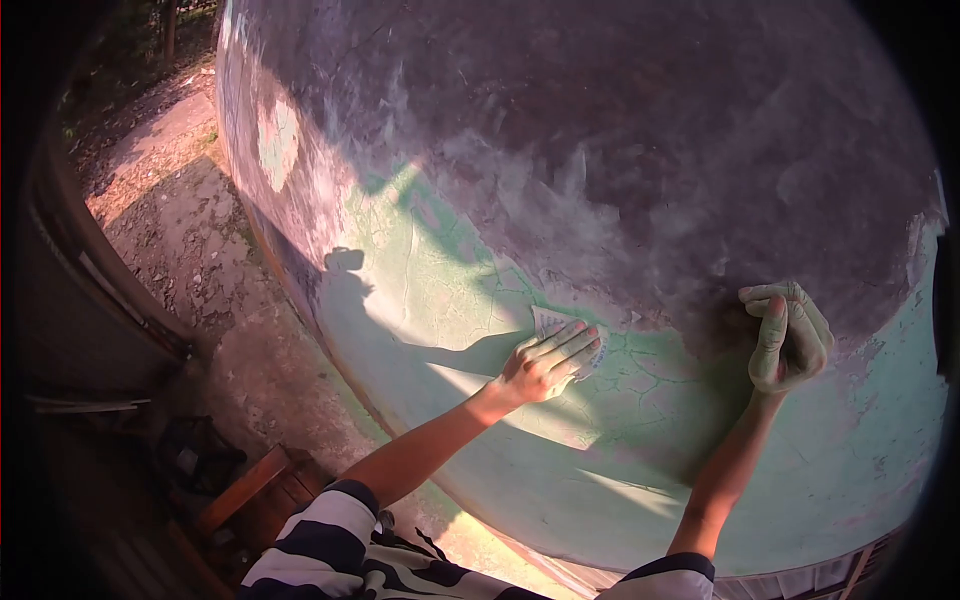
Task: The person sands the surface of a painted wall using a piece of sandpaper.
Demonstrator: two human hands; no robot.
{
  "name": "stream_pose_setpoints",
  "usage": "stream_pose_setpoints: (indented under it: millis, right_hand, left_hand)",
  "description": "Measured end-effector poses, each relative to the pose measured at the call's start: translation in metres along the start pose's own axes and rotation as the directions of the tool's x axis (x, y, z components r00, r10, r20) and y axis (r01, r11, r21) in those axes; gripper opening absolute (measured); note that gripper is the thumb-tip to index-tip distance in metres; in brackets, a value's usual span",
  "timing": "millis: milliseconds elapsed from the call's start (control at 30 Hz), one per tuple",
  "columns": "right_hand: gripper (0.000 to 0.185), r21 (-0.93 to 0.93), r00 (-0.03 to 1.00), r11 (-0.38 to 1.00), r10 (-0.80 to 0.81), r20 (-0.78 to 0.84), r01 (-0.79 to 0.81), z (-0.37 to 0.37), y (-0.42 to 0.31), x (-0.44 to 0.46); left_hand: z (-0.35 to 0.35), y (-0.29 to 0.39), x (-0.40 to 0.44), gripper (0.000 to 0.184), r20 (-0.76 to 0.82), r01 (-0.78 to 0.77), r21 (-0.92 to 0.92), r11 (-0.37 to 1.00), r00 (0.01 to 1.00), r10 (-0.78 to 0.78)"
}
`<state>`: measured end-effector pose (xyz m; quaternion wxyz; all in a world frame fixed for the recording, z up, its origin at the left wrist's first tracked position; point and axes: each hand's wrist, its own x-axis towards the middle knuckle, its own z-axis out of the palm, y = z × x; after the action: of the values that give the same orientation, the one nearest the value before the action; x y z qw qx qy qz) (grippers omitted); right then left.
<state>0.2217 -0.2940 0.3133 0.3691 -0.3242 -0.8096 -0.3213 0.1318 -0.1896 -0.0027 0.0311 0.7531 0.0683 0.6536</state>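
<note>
My left hand [548, 366] lies with its fingers flat over a pale sheet of sandpaper [547, 321] with printing on its back, holding it against the wall [440, 290]. The wall is cracked green paint low down and dark purplish-grey above. To the right, my right hand [793, 340] is raised close to the wall surface, fingers curled in and thumb against them. Nothing shows in it, and pale dust coats its fingers. Whether it touches the wall I cannot tell.
Rough, stony ground [190, 220] runs along the wall's left edge. At lower left are a reddish-brown wooden piece [240, 490] and a dark object [198, 455]. A shadow [350, 290] of a person falls on the wall.
</note>
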Motion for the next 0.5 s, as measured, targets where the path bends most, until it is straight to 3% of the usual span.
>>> stream_pose_setpoints:
  millis: [67,100,167,200,267,367,500]
  right_hand:
    - [0.022,-0.026,1.000,1.000,-0.006,-0.003,0.005,0.002,0.001,0.000]
    - [0.022,-0.058,1.000,0.998,0.017,0.012,-0.016,0.004,0.000,0.000]
    - [0.022,-0.115,0.999,0.993,-0.001,0.035,0.005,0.008,-0.001,0.002]
    - [0.022,-0.159,0.998,0.987,-0.025,0.051,0.033,0.008,-0.002,0.002]
    - [0.022,-0.124,1.000,0.992,0.001,0.025,0.002,0.006,-0.002,-0.003]
    - [0.023,-0.069,1.000,0.998,-0.003,-0.023,0.002,0.002,0.001,-0.003]
    - [0.024,-0.057,1.000,0.998,0.001,-0.026,-0.003,0.003,0.000,-0.005]
  left_hand:
    - [-0.014,-0.020,0.027,0.040,-0.303,0.248,0.188,0.950,0.935,-0.184]
    - [-0.016,-0.016,0.036,0.040,-0.300,0.247,0.178,0.953,0.936,-0.186]
    - [-0.013,-0.002,0.048,0.040,-0.440,0.444,0.127,0.887,0.827,-0.351]
    - [-0.004,0.006,0.031,0.040,-0.436,0.450,0.115,0.886,0.824,-0.362]
    - [0.016,0.033,-0.024,0.041,-0.158,0.257,0.124,0.959,0.959,-0.236]
    - [0.026,0.030,-0.042,0.047,-0.183,0.162,0.168,0.972,0.974,-0.130]
    - [-0.008,0.016,0.036,0.050,-0.154,0.213,0.124,0.969,0.969,-0.193]
